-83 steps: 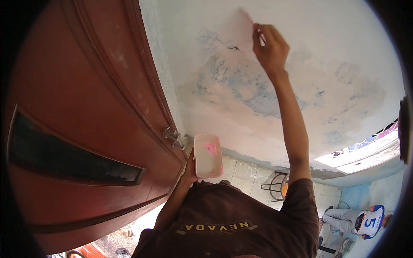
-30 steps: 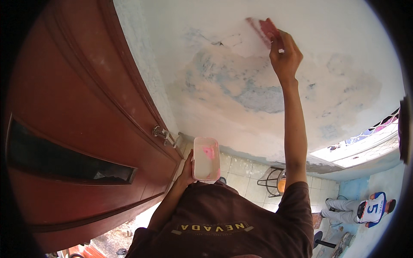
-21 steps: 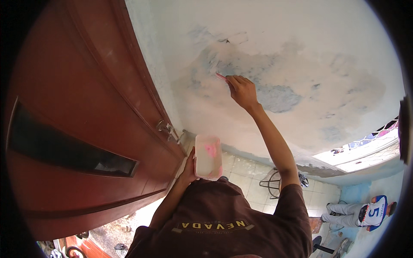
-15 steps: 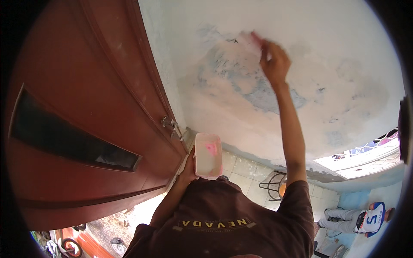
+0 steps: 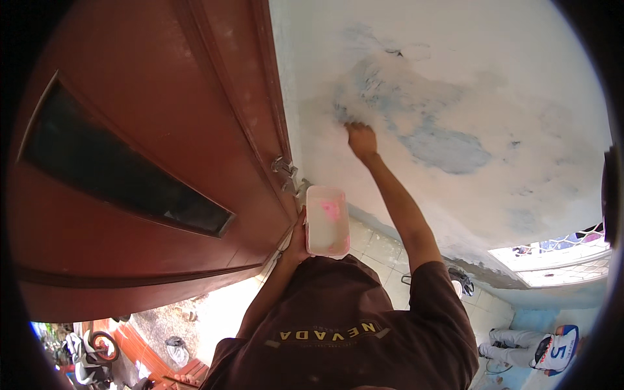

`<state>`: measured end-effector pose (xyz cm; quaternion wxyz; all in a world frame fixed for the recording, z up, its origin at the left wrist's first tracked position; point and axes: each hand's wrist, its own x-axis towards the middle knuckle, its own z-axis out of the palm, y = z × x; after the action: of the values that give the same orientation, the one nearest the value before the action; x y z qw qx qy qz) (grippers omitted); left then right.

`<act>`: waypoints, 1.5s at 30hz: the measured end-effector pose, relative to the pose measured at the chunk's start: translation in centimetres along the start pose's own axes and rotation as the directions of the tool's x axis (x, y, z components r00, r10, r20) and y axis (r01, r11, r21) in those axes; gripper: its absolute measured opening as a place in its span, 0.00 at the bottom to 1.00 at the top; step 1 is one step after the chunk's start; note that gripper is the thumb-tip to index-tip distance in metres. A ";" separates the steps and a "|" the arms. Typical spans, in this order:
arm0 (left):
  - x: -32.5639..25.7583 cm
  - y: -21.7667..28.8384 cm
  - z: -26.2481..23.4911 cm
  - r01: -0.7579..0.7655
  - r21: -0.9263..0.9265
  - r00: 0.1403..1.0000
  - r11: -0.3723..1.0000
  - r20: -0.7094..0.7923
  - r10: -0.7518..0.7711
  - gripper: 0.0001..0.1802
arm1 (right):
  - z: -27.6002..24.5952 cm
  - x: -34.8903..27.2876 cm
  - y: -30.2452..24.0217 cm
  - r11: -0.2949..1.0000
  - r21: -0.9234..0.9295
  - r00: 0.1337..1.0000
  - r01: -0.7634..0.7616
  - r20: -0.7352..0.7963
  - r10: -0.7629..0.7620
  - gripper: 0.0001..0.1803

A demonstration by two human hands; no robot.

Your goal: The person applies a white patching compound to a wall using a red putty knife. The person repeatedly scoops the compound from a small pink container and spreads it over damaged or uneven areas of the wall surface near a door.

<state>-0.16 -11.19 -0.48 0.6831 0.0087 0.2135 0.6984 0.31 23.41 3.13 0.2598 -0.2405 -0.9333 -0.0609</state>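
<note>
My left hand (image 5: 298,244) grips the side of a white, pink-stained plastic tub (image 5: 348,227) in front of my chest. Inside lies a pale layer with a bright pink patch (image 5: 330,209). Up at the wall, my right hand (image 5: 362,139) is closed, its fingertips at the lower left of a scuffed area. The small reddish-pink flat tool it held just before is hidden by the fingers now. Around it the wall (image 5: 416,214) is smeared whitish-beige, and a bare blue-grey patch (image 5: 448,149) shows to the right.
A brown wooden door (image 5: 149,130) with a dark glass strip and metal handle (image 5: 283,166) stands close on my left. Pale floor tiles (image 5: 374,250) lie below. At lower right are a barred window (image 5: 552,257) and another person (image 5: 546,351). A motorcycle (image 5: 91,354) is outside.
My right hand has come down and leftward along the wall, and its arm is more bent. The view has shifted left. My left hand still holds the tub.
</note>
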 end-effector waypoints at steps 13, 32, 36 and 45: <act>-0.2 2.3 -1.6 0.040 -0.155 0.999 0.987 0.008 -0.039 0.35 | -20.5 15.0 -3.6 0.973 0.139 0.761 0.186 -0.646 -0.053 0.05; -1.0 3.6 -0.5 0.045 -0.025 0.999 0.999 -0.027 -0.045 0.41 | -22.6 14.1 -3.9 0.965 0.183 0.686 0.186 -0.727 0.005 0.07; -0.7 3.2 -0.8 0.013 0.004 0.997 1.000 -0.074 -0.013 0.40 | -6.6 6.0 -4.0 0.972 0.221 0.973 0.072 -0.231 -0.019 0.09; -0.8 3.3 -1.2 0.044 0.004 0.997 0.999 -0.065 -0.043 0.40 | -5.5 11.2 -1.1 0.993 0.058 0.909 0.100 -0.412 -0.067 0.11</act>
<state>-3.63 -12.19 -0.37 0.6907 -0.0169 0.2378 0.6827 -6.16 25.80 13.59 0.4559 -0.1718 -0.8692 -0.0845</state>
